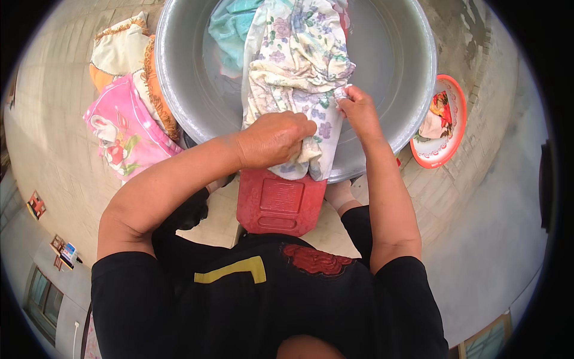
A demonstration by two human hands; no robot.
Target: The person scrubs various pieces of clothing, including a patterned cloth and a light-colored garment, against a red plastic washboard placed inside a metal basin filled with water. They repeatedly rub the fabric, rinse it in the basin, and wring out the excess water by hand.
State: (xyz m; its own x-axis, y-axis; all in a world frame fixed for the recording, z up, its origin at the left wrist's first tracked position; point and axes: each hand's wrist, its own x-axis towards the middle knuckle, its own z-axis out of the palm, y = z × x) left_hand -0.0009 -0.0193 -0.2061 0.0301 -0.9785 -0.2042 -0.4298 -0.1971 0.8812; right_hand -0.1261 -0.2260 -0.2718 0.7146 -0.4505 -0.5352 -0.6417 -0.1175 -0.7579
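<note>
A wet white cloth with purple flowers and green leaves [309, 58] lies rumpled along a red plastic washboard [282, 202]. The board slants over the near rim of a large metal basin [179, 89]. My left hand [278, 139] is closed in a fist on a bunched part of the cloth, near the board's lower end. At the cloth's right edge, my right hand [358, 110] pinches a white, crumpled bit between thumb and fingers. Turquoise cloth [231, 38] sits in cloudy water at the basin's left. Most of the board is hidden under the floral cloth.
Left of the basin, a folded pink floral cloth [128, 130] lies against a cream and orange fringed cloth [119, 49]. An orange-rimmed enamel bowl [441, 152] holding patterned fabric stands on the right. A small wooden stool [58, 247] with a blue-white packet is farther left.
</note>
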